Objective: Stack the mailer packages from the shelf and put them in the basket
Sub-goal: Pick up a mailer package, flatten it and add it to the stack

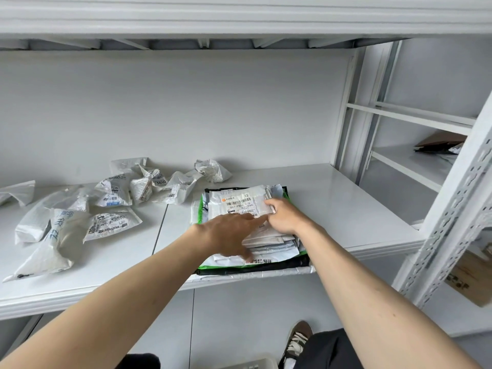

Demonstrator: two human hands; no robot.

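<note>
Over on the left of the shelf, a bunch of crumpled loose mailers can still be seen scattered around, so the job looks maybe half done. Moving right, the stack is parked near the front edge, with a black and green bag at the bottom. The left hand is laid flat on top, fingers mostly straight, nothing gripped. The right hand is pressed on the top mailer too, fingers bent at its right edge; whether anything is actually pinched can't be told. These poly bags would be expected to be light, floppy and slippery, so the pile should probably be clamped from both sides, low down under the bottom bag. A bit of what may be the basket is glimpsed at the bottom edge.
</note>
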